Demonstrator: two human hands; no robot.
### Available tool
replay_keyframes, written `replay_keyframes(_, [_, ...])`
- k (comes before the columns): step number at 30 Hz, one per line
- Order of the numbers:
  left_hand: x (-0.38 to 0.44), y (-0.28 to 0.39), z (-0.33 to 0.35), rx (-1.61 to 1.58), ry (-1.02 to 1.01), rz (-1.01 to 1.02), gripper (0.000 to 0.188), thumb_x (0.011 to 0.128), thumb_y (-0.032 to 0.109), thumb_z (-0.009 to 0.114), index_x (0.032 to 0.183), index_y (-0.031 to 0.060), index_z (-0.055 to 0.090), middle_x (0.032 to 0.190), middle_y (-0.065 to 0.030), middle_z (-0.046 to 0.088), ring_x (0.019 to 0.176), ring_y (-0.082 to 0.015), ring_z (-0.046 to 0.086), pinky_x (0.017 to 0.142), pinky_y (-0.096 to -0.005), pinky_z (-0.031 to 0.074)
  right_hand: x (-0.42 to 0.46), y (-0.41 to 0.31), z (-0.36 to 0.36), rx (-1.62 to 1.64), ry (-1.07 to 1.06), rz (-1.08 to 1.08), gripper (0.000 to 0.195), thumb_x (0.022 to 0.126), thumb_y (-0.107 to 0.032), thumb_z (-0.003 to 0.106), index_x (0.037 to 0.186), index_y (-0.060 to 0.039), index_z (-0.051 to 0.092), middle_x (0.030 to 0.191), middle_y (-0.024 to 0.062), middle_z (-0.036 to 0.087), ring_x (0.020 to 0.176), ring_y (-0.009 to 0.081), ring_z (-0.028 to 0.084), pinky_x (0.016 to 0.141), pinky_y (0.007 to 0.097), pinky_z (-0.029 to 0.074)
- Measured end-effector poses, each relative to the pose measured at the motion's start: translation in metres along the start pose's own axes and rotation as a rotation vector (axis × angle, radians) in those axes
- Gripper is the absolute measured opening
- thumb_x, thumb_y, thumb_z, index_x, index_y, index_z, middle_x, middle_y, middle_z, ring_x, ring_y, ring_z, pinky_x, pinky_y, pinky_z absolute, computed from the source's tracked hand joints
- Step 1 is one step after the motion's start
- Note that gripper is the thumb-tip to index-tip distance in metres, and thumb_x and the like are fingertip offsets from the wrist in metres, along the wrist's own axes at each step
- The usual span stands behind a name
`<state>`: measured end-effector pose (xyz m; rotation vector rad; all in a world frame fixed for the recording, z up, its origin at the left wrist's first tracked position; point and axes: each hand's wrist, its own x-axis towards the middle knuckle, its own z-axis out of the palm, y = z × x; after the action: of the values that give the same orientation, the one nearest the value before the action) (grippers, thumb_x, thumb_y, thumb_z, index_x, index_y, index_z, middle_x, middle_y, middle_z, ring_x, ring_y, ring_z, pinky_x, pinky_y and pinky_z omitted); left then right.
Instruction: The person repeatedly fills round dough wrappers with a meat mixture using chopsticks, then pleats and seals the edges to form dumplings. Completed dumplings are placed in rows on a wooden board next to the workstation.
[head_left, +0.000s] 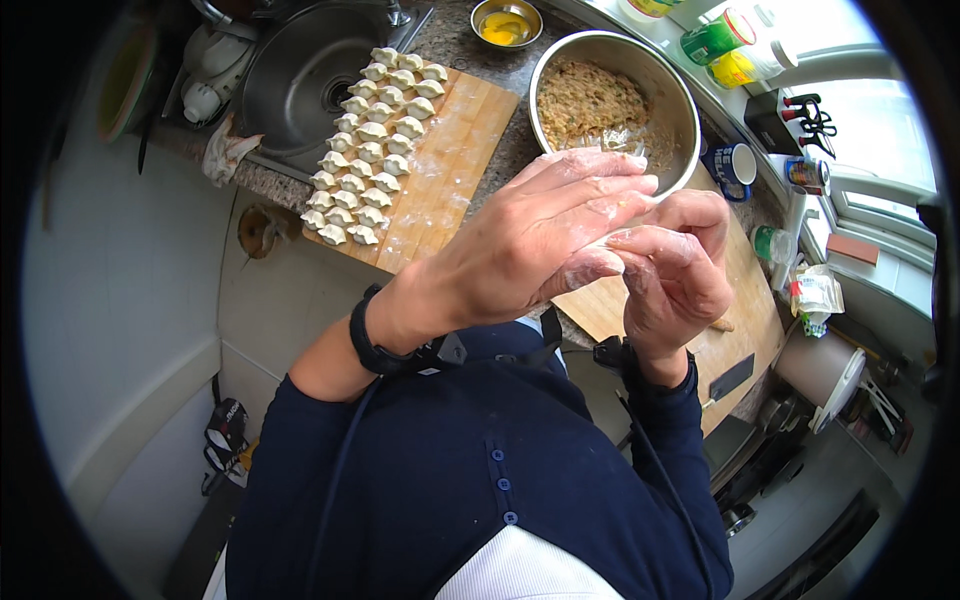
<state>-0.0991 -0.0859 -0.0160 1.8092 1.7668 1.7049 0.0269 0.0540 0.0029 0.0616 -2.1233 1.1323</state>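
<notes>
My left hand (517, 232) is floury, its fingers stretched out and curved over a dumpling wrapper (601, 241). Only a small pale edge of the dough shows between the hands, so its filling and shape are hidden. Fingers and thumb of my right hand (679, 274) pinch that edge from the other side. Just beyond the fingertips stands a large steel bowl (684, 105) holding minced filling (592, 101). Left of my hands, folded dumplings (373, 132) sit in rows on a flour-dusted wooden board (469, 124).
A small steel bowl (477, 36) holds raw egg. The sink (292, 82) adjoins the dumpling board at left. Under my right hand lies a second wooden board (750, 319) with a dark flat blade (731, 376). A blue mug (724, 166) and several jars stand by the window.
</notes>
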Motion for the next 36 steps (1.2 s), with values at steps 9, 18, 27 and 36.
replay_keyframes(9, [0.001,0.015,-0.019,-0.005,0.090,0.007,0.073,0.112,0.050,0.020,0.122,-0.0037,0.069,0.126,-0.0211,0.070,0.132,-0.0381,0.060,0.117,-0.0552,0.036,-0.013,-0.005,0.012,0.308,0.204,0.275,0.060,0.077,-0.047,0.088,0.106,0.0022,0.073,0.105,0.0089,0.057,0.097,0.0205,0.055,0.088,0.0326,0.044])
replay_keyframes(18, [0.006,0.025,-0.027,0.050,0.018,0.035,0.089,0.108,0.059,0.006,0.114,-0.0048,0.069,0.121,-0.0237,0.072,0.132,-0.0407,0.058,0.118,-0.0599,0.034,0.001,-0.012,0.009,0.487,0.015,0.316,0.036,0.072,-0.022,0.092,0.099,-0.0019,0.078,0.094,0.0075,0.068,0.090,0.0205,0.063,0.082,0.0330,0.049])
replay_keyframes(27, [0.001,0.020,-0.021,-0.059,0.097,0.033,0.074,0.112,0.050,0.015,0.123,0.0016,0.070,0.128,-0.0194,0.071,0.134,-0.0374,0.058,0.121,-0.0543,0.030,0.007,-0.015,0.005,0.292,0.031,0.076,0.019,0.076,-0.009,0.087,0.092,-0.0031,0.077,0.087,0.0078,0.070,0.084,0.0214,0.063,0.077,0.0341,0.050])
replay_keyframes(36, [0.000,0.021,-0.022,-0.070,0.091,0.048,0.069,0.113,0.048,0.017,0.129,0.0019,0.066,0.130,-0.0217,0.069,0.134,-0.0388,0.057,0.120,-0.0555,0.031,0.007,-0.018,0.014,0.367,0.053,0.127,0.036,0.073,-0.019,0.091,0.100,0.0001,0.077,0.086,0.0074,0.069,0.079,0.0207,0.062,0.072,0.0336,0.048])
